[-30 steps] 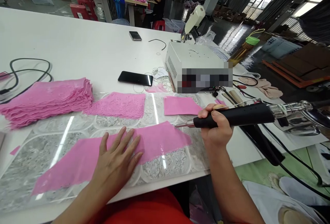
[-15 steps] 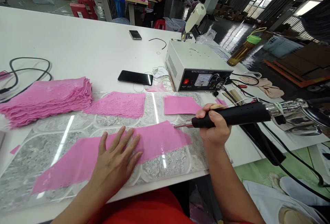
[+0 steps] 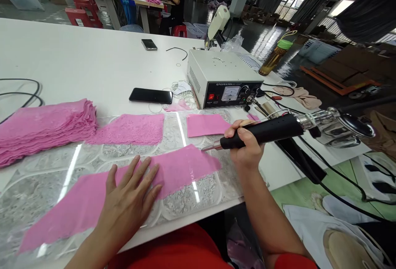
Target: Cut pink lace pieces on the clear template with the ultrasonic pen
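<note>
A long pink fabric piece lies flat on a clear, glossy sheet with a grey mottled pattern. My left hand is open, pressing flat on its middle with the fingers spread. My right hand grips a black-handled ultrasonic tool, fingers wrapped round the handle. The tool's thin metal tip meets the slanted right edge of the fabric, just below its upper corner. Behind lie a pink lace piece and a smaller pink panel. A thick stack of pink lace fabric sits at the left.
A grey control box with a dial stands behind, cabled to the tool. Near it are a black phone, a smaller phone, loose threads and a bottle. A person sits at a far sewing table.
My view has swung a little to the right, so the table things appear further left. Both hands, the tool and the fabric keep almost the same places relative to each other.
</note>
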Demonstrator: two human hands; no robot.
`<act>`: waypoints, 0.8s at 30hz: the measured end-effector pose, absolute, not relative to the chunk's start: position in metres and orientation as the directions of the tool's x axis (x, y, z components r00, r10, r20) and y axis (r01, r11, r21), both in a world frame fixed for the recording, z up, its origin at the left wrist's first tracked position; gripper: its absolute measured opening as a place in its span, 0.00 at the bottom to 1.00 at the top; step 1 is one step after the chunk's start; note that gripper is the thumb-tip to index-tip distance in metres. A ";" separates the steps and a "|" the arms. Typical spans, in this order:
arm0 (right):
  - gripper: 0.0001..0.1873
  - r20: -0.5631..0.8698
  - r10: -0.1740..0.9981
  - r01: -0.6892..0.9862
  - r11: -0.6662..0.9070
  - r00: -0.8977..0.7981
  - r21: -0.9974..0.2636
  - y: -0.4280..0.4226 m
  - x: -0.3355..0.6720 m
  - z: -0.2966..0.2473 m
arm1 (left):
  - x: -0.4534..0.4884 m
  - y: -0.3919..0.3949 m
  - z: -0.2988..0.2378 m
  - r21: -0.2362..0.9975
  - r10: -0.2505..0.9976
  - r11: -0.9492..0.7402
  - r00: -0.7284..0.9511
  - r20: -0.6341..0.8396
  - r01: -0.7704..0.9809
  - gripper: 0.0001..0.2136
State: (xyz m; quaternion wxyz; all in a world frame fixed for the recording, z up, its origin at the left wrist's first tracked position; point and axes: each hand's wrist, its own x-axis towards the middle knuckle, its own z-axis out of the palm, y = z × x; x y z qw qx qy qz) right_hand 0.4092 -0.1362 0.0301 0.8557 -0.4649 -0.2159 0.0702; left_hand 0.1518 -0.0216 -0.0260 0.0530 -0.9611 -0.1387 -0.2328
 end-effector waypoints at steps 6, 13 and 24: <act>0.06 0.279 0.279 0.083 0.554 0.919 -0.828 -0.157 0.412 0.034 | 0.150 -0.021 -0.028 0.002 0.274 -0.952 0.853 0.445 0.305 0.17; 0.07 0.273 0.300 0.078 0.530 0.914 -0.844 -0.162 0.410 0.028 | 0.151 -0.023 -0.025 0.022 0.297 -0.947 0.850 0.435 0.320 0.18; 0.06 0.303 0.308 0.104 0.526 0.902 -0.844 -0.159 0.411 0.026 | 0.151 -0.021 -0.025 -0.007 0.275 -0.952 0.859 0.431 0.307 0.17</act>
